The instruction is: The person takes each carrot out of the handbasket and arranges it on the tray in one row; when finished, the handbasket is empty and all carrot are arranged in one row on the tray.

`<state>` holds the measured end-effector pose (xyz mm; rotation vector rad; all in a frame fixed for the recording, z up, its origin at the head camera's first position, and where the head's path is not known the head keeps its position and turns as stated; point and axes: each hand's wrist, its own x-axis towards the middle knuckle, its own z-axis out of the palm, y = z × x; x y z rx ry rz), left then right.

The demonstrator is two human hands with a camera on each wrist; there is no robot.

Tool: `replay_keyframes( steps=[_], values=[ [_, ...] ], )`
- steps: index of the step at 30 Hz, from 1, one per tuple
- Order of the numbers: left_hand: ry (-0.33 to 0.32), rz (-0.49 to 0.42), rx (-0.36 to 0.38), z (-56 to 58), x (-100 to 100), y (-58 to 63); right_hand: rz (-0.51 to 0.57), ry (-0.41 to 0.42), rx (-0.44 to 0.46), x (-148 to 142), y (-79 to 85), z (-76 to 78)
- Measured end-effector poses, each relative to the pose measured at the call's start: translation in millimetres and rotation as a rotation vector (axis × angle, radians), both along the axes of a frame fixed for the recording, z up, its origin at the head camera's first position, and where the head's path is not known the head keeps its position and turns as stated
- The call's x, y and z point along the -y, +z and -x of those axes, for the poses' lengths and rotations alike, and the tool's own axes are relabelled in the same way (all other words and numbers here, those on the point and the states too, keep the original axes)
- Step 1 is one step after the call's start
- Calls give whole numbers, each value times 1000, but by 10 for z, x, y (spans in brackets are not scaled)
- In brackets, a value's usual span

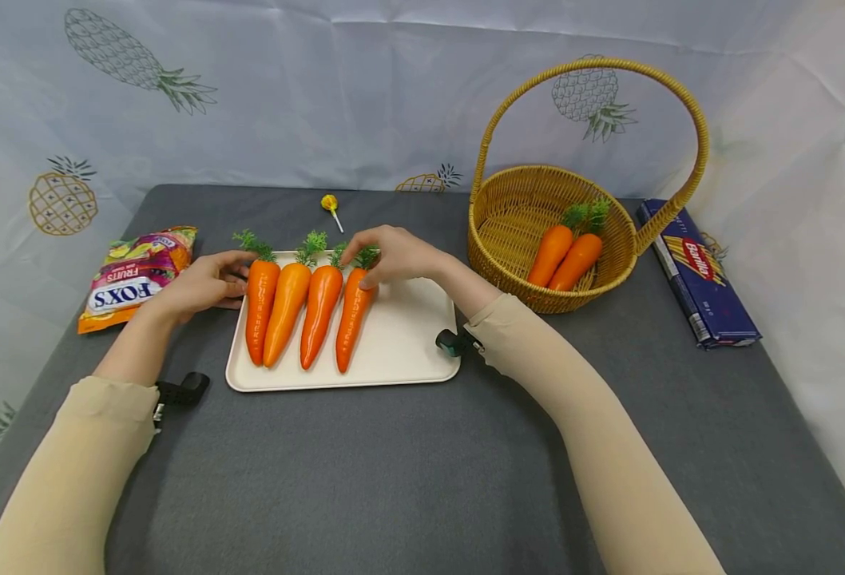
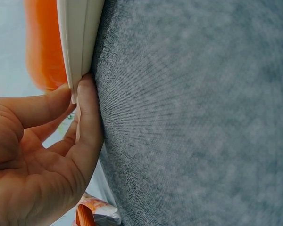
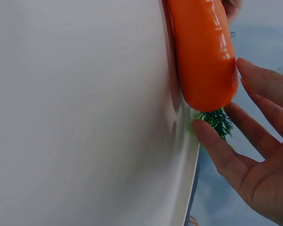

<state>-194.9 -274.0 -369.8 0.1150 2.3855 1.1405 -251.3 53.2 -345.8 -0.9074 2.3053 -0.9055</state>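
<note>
And here's the risk: the left hand has the tray by its near rim, thumb above and a finger tucked beneath. Raise that one side, and the tray tips toward the right hand; four carrots, round and slick-looking, could well roll that way. That left thumb sits close to the leftmost carrot, too, so a careless shift might knock it.

Over to the right hand! Its fingers are parted and loosely bent around the thick end of the rightmost carrot, with no firm hold on it. Whether the fingertips truly touch or merely hover, the wrist view makes hard to say. A push from one side only could spin the carrot toward its neighbour, and a tug on the leafy top alone might slip or work it loose.

What a row, though! All four lie on the tray between the hands, narrow tips toward the person, green sprigs away. They're glossy and plump, deep orange apart from the paler second from the left hand, and the rightmost wears pale flecks down its middle.
</note>
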Motion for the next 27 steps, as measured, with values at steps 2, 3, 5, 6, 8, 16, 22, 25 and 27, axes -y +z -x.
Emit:
replay_keyframes(
  steps=[2, 3, 5, 6, 8, 16, 22, 25, 27],
  values=[
    [0, 4, 4, 4, 2, 0, -8, -5, 1, -14, 15, 4],
    [0, 5, 4, 6, 3, -2, -8, -8, 2, -22, 24, 7],
    [-4, 2, 4, 8, 6, -2, -10, -13, 1, -40, 40, 15],
    [-3, 1, 4, 7, 5, 0, -11, -16, 0, -51, 51, 17],
    [-1, -4, 3, 4, -1, 6, -17, -23, 1, -71, 76, 22],
    [-3, -4, 7, 3, -4, 8, -19, -32, 0, -134, 167, 48],
    [-5, -4, 6, -2, -3, 13, -12, -45, 4, -187, 221, 73],
    [-8, -6, 2, 0, 3, 13, -1, -53, 13, -218, 254, 84],
    [-7, -8, 1, 0, 1, 12, 11, -61, 22, -243, 283, 86]
  ],
)
